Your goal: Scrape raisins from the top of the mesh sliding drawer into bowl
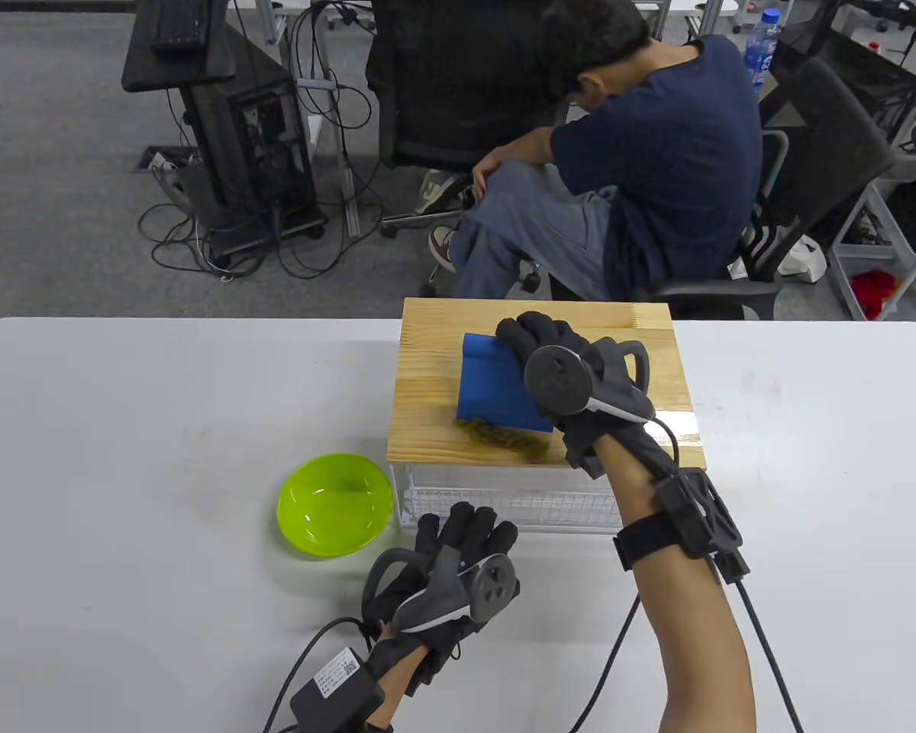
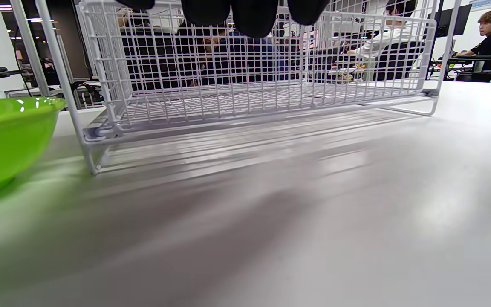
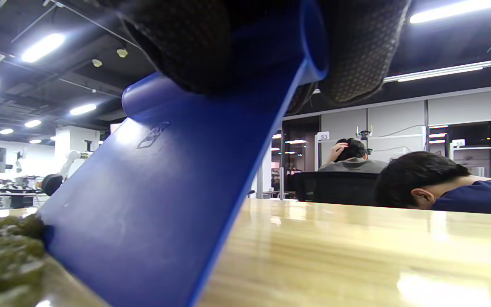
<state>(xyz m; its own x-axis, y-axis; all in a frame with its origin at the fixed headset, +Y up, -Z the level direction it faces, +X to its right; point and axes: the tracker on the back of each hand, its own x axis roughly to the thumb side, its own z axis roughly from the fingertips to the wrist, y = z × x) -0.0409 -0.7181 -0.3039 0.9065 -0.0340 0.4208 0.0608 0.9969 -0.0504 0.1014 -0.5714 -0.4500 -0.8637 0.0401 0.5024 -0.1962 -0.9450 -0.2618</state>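
Note:
A white mesh sliding drawer (image 1: 504,508) (image 2: 249,81) stands on the table under a wooden top (image 1: 618,343) (image 3: 356,247). My right hand (image 1: 538,336) grips a blue scraper (image 1: 496,385) (image 3: 164,192) by its upper edge, blade down on the wood. A heap of raisins (image 1: 504,437) (image 3: 2,256) lies against the blade near the top's front edge. The green bowl (image 1: 334,504) (image 2: 2,136) sits on the table at the drawer's front left corner. My left hand (image 1: 466,534) rests open on the table, its fingertips (image 2: 249,15) close to the mesh front.
A white table (image 1: 122,458) carries everything. Behind it a person (image 1: 641,175) sits bent forward on an office chair. A computer cart (image 1: 221,114) with loose cables stands at the back left. Glove cables (image 1: 763,657) trail off the front edge.

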